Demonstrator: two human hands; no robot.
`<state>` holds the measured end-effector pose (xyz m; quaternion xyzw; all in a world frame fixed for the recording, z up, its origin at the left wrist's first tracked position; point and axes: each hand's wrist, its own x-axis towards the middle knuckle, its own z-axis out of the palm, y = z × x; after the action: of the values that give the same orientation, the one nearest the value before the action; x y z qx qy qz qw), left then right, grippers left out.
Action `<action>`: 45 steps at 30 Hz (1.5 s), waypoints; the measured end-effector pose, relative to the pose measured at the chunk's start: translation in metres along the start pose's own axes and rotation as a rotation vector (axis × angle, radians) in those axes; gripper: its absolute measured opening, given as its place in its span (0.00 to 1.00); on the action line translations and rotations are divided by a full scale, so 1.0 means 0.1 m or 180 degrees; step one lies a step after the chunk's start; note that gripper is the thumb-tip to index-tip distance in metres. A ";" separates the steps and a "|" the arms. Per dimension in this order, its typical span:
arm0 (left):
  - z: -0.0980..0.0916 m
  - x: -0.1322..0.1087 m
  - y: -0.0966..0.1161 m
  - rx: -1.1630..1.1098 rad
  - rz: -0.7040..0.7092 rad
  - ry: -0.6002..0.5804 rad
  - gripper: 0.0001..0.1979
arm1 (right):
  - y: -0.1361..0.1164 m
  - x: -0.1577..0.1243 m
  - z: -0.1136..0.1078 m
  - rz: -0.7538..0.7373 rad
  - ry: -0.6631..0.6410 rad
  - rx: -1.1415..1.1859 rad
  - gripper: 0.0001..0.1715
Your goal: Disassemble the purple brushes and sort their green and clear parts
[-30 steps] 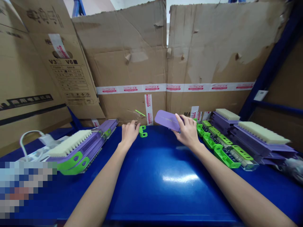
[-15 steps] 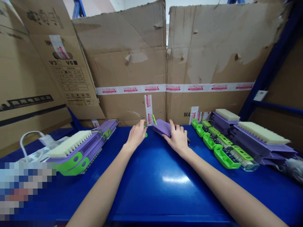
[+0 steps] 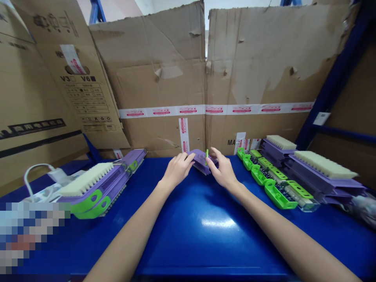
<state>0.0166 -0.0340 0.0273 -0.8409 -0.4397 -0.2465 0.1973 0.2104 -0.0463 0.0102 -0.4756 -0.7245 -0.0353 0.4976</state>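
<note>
A small purple plastic part (image 3: 198,157) is held up near the back middle of the table, its face dotted with small marks. My left hand (image 3: 178,169) has its thumb and fingertips closed on the part's left edge. On the other side, my right hand (image 3: 222,169) grips the right end, thumb in front and index finger raised. A thin green piece (image 3: 207,156) stands upright at that end, by the right thumb. My fingers hide some of the part's right side.
On the right lie a row of green clips (image 3: 258,175), green-topped clear pieces (image 3: 299,189) and purple housings with cream bristle pads (image 3: 326,164). Similar purple-and-green brushes (image 3: 88,180) and a white power strip (image 3: 44,194) sit left. Cardboard (image 3: 158,133) walls the back of the blue table (image 3: 188,239).
My left hand has moved right and now holds the purple part's left edge. The part has turned, showing another face, and the green piece is now at its right end.
</note>
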 end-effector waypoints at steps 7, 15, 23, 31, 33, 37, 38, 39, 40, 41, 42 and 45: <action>0.01 0.00 0.04 -0.0094 0.0174 0.0040 0.17 | -0.07 0.00 0.02 0.0323 0.0066 0.0868 0.25; 0.04 -0.01 0.02 -0.0166 0.0249 0.0064 0.16 | -0.04 0.07 0.00 0.0905 0.0057 0.1642 0.26; 0.07 -0.01 -0.05 0.0030 0.0009 -0.0007 0.17 | 0.23 0.13 -0.04 0.1152 0.0446 0.1452 0.26; 0.05 -0.01 -0.12 0.0493 -0.1087 -0.0252 0.17 | 0.60 0.01 -0.06 0.0683 -0.0580 -0.1005 0.20; 0.03 -0.01 -0.11 0.0558 -0.1249 -0.0371 0.17 | 0.61 -0.02 -0.04 0.0660 -0.0876 -0.1262 0.19; 0.01 -0.01 -0.10 0.0616 -0.1376 -0.0448 0.17 | 0.59 -0.02 -0.02 0.0617 -0.0973 -0.1499 0.16; 0.01 -0.01 -0.10 0.0618 -0.1392 -0.0441 0.17 | 0.59 -0.01 -0.02 0.0599 -0.0909 -0.1513 0.16; 0.02 0.00 -0.10 0.0618 -0.1405 -0.0432 0.18 | 0.60 0.00 -0.02 0.0579 -0.0802 -0.1504 0.16; 0.02 0.00 -0.09 0.0616 -0.1421 -0.0429 0.18 | 0.60 0.01 -0.03 0.0551 -0.0654 -0.1474 0.15; 0.02 0.00 -0.09 0.0614 -0.1440 -0.0430 0.18 | 0.60 0.02 -0.03 0.0519 -0.0470 -0.1427 0.15; 0.02 0.00 -0.09 0.0609 -0.1462 -0.0438 0.18 | 0.59 0.02 -0.03 0.0482 -0.0261 -0.1370 0.15; 0.03 0.00 -0.08 0.0584 -0.1534 -0.0489 0.18 | 0.55 0.05 -0.03 0.0307 0.0343 -0.1185 0.15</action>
<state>0.0109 -0.0281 0.0260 -0.7068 -0.6613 -0.1809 0.1743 0.2522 -0.0152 -0.0077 -0.5910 -0.6542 -0.1702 0.4403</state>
